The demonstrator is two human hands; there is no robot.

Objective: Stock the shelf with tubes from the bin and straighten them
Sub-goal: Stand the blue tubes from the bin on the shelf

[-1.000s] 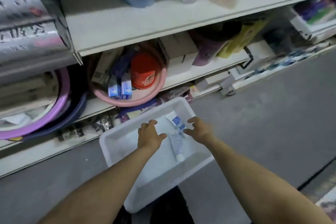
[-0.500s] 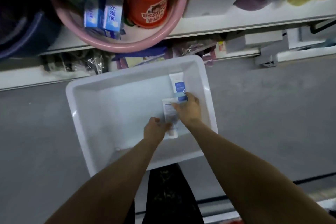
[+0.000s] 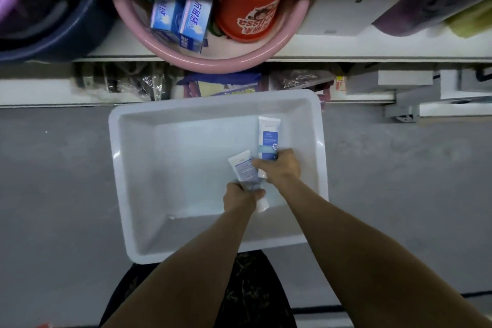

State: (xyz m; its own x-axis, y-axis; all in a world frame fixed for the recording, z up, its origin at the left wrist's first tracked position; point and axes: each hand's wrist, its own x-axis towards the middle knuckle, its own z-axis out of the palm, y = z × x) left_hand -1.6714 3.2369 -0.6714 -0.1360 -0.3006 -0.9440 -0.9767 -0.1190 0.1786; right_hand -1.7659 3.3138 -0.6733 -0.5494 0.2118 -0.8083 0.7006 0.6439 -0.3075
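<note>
A white plastic bin [image 3: 138,189] stands on the grey floor in front of the shelf [image 3: 346,42]. Two white and blue tubes are inside it, toward the right. My left hand [image 3: 241,198] grips the lower end of the smaller tube [image 3: 243,168], whose white cap pokes out below the fingers. My right hand [image 3: 281,168] grips the longer tube [image 3: 269,133] around its lower part, with the flat end pointing toward the shelf. Both tubes are near the bin's floor.
On the shelf above the bin sits a pink basin [image 3: 239,61] holding blue toothpaste boxes [image 3: 183,18] and a red cup [image 3: 249,8]. A dark blue basin [image 3: 53,42] is to its left, white boxes [image 3: 343,8] to its right. Packets lie on the bottom shelf.
My view dropped from the shelves to straight down over the bin. Both hands went into the bin and closed on the two tubes.
</note>
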